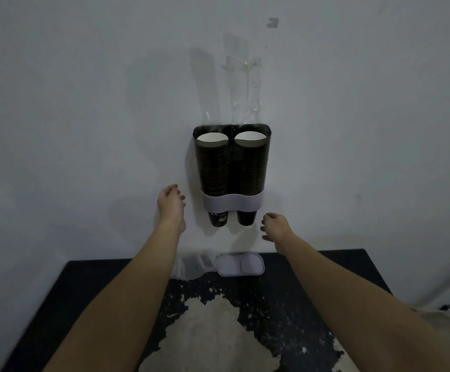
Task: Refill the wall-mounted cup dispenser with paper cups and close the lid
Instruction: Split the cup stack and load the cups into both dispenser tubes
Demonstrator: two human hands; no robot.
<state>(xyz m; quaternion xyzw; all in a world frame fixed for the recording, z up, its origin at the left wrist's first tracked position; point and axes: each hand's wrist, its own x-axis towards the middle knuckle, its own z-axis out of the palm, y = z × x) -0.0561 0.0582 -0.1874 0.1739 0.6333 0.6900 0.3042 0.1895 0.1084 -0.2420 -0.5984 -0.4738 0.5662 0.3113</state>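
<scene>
A dark two-tube cup dispenser (232, 165) hangs on the white wall, its top uncovered. Both tubes are packed with stacked paper cups; white cup interiors show at the top (212, 137), and two dark cups stick out below the grey band (232, 203). The grey lid (241, 265) lies on the black table against the wall, under the dispenser. My left hand (170, 204) is raised just left of the dispenser's lower end, fingers apart, holding nothing. My right hand (275, 226) hovers just right of the bottom cups, fingers loosely curled and empty.
The black table (347, 275) has a worn top with a large pale patch (207, 328) of peeled surface. Crumpled clear plastic wrap (191, 265) lies left of the lid. Strips of clear tape (245, 76) cling to the wall above the dispenser.
</scene>
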